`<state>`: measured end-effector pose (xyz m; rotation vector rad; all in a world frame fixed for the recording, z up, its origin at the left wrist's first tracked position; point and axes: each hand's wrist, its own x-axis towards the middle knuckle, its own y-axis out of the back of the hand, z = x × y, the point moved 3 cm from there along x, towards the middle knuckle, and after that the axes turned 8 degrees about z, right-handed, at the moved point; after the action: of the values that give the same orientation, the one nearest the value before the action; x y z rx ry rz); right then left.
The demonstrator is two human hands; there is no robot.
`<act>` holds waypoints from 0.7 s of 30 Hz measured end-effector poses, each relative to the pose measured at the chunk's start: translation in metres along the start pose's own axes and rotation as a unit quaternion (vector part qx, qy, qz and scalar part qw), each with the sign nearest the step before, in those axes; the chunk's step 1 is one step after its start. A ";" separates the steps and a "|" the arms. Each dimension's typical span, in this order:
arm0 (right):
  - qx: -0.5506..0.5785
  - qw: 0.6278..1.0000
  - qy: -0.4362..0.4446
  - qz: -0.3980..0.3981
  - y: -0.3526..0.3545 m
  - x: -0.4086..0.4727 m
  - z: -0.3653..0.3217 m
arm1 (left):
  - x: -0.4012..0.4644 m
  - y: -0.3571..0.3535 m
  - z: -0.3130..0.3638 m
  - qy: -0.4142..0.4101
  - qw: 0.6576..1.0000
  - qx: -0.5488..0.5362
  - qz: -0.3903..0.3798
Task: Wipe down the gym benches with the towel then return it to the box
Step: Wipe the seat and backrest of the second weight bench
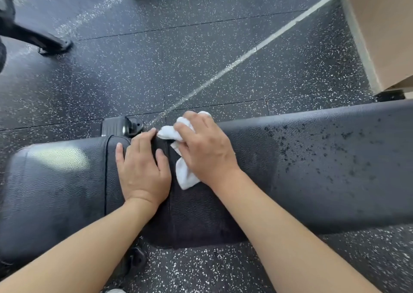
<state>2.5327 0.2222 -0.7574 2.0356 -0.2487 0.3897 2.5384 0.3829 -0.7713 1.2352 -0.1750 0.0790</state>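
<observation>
Black bench (312, 169): left fingers (143, 145) flat (spread), right fingers (190, 136) gripping towel (185, 176)

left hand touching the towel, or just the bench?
Cannot tell. In the head view the left hand lies flat on the bench; its fingertips end right beside the towel, with no plain gap or contact.

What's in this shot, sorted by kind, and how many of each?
Hands: 2, left hand and right hand
Towels: 1, white towel
Benches: 1, black bench
Cardboard boxes: 1, box
Total: 5
</observation>
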 end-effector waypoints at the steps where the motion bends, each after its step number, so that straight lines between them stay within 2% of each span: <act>1: -0.011 1.000 0.005 -0.005 0.008 -0.002 0.014 | 0.000 0.000 0.000 -0.001 1.000 0.000 0.000; 3: -0.054 0.998 -0.033 0.005 0.033 -0.009 0.057 | 0.000 -0.001 -0.001 -0.003 1.000 -0.003 -0.001; 6: -0.103 0.985 -0.138 0.032 0.078 -0.020 0.115 | 0.000 -0.001 -0.001 -0.001 1.000 -0.003 0.000; 9: -0.131 0.974 -0.181 0.032 0.081 -0.016 0.113 | 0.000 0.000 -0.001 0.003 1.000 -0.005 -0.005; 11: -0.128 0.976 -0.174 0.026 0.059 -0.005 0.081 | 0.000 0.001 0.000 0.005 1.000 -0.006 -0.006; 16: -0.045 0.996 -0.080 -0.003 -0.021 0.024 -0.022 | 0.000 -0.003 -0.003 0.000 1.000 0.011 -0.003; 18: -0.023 0.997 -0.071 -0.008 -0.030 0.025 -0.032 | 0.000 -0.005 -0.004 0.000 1.000 0.014 -0.002; 21: -0.033 0.997 -0.074 0.011 -0.003 -0.004 -0.004 | -0.001 -0.004 -0.003 -0.006 1.000 0.014 0.009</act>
<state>2.5293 0.2273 -0.7598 2.0003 -0.3708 0.2403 2.5385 0.3848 -0.7766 1.2618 -0.1956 0.0890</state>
